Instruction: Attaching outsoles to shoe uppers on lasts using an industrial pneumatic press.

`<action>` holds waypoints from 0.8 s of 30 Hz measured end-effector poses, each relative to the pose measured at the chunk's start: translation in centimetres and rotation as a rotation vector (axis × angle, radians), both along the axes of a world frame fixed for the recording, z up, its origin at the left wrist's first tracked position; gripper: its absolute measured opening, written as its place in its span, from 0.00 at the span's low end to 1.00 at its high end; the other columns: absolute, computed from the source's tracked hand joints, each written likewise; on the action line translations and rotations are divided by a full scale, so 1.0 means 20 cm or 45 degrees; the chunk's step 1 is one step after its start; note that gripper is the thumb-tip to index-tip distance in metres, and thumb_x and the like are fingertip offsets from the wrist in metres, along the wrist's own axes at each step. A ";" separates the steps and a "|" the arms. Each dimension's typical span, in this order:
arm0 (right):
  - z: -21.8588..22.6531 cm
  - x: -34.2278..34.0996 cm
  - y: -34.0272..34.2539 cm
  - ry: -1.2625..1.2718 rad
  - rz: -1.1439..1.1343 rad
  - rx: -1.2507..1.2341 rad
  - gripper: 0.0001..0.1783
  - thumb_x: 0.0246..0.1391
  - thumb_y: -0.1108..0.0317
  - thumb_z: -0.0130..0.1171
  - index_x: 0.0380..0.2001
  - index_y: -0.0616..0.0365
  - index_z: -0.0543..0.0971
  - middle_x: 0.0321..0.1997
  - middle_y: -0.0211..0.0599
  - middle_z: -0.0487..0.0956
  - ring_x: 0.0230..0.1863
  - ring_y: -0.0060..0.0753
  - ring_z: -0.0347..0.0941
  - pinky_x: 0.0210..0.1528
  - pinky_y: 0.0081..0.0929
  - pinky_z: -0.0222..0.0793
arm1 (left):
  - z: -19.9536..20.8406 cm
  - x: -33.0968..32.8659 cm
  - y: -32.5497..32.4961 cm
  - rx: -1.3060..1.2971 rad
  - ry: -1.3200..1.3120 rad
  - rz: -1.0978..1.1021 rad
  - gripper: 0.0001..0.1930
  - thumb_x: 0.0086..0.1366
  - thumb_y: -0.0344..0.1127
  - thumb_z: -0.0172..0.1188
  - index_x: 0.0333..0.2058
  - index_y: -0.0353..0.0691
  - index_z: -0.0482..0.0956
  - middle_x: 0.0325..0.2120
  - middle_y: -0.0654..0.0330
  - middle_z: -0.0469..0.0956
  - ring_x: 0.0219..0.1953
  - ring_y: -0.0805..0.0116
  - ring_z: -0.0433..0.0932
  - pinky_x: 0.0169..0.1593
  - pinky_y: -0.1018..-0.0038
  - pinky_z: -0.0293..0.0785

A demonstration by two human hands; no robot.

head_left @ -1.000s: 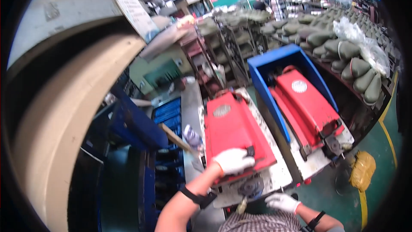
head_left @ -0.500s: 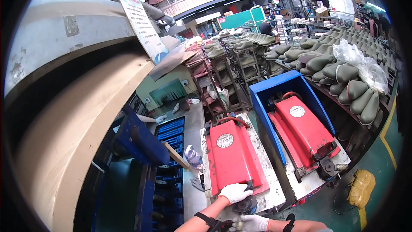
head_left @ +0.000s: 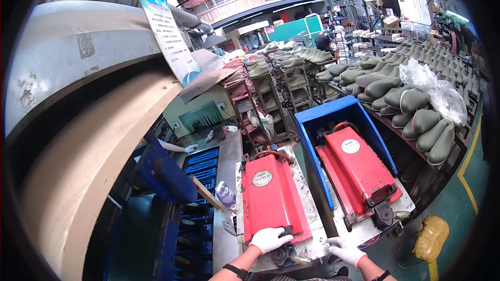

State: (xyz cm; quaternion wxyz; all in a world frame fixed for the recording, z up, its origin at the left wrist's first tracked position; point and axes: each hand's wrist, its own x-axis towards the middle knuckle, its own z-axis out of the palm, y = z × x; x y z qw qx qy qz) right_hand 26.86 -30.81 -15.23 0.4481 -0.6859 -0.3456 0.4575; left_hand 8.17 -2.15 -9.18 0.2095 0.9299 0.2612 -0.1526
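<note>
My left hand (head_left: 267, 241), in a white glove, is at the front edge of the near red machine cover (head_left: 275, 192). Its thumb and fingers close around the black handle (head_left: 285, 230) there. Just below it sit a dark round clamp knob (head_left: 280, 255) and a pale lever grip (head_left: 301, 260), untouched. My right hand (head_left: 345, 251), also gloved in white, is off to the right, by the front of the gap between the two machines. Its fingers are apart and point left, with nothing visible in them.
A second red machine (head_left: 354, 156) stands to the right inside a blue hood (head_left: 325, 112). Racks of green boots (head_left: 396, 91) stretch behind it. A purple-white bottle (head_left: 225, 195) stands at left, near a blue conveyor (head_left: 200, 169) where another person's gloved hand (head_left: 191, 148) shows. A yellow bundle (head_left: 431, 238) lies at right.
My right hand has left the lever grip below the cover and moved right and up, its fingers now apart. My left hand stays at the handle. The view has shifted slightly.
</note>
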 end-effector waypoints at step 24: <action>-0.23 0.95 -0.46 -1.312 -0.920 -0.482 0.22 0.60 0.45 0.54 0.35 0.51 0.86 0.34 0.51 0.85 0.38 0.56 0.83 0.45 0.52 0.75 | -0.01 1.14 -0.82 0.000 -1.063 -0.796 0.20 0.63 0.39 0.64 0.53 0.39 0.78 0.45 0.50 0.80 0.50 0.50 0.80 0.53 0.59 0.77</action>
